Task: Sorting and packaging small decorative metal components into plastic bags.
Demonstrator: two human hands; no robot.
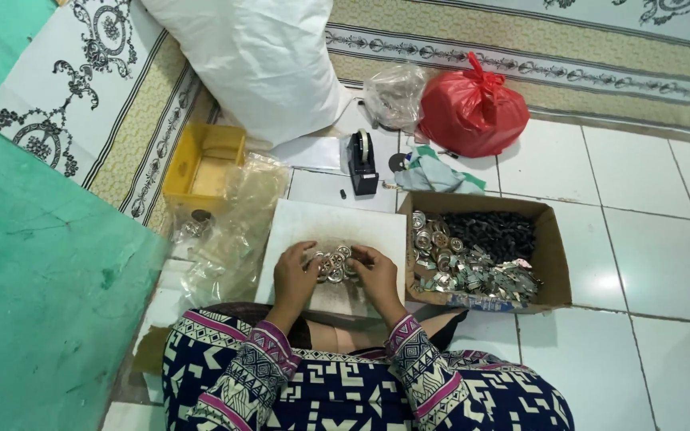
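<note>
I sit on the floor with a white board (337, 219) in front of my knees. On it lies a small pile of round silver metal parts (333, 262). My left hand (295, 275) curls at the pile's left side and my right hand (376, 271) at its right, fingertips on the parts. Whether either hand actually pinches a part is hidden by the fingers. To the right stands an open cardboard box (551, 247) with more silver parts (441, 255) and small black parts (493, 231) in it.
A black tape dispenser (362, 164) stands behind the board. A yellow plastic tray (204, 166) and clear plastic bags (233, 231) lie to the left. Farther back sit a red bag (473, 112), a clear bag (394, 96) and a large white sack (257, 60). A green wall (33, 271) rises on the left.
</note>
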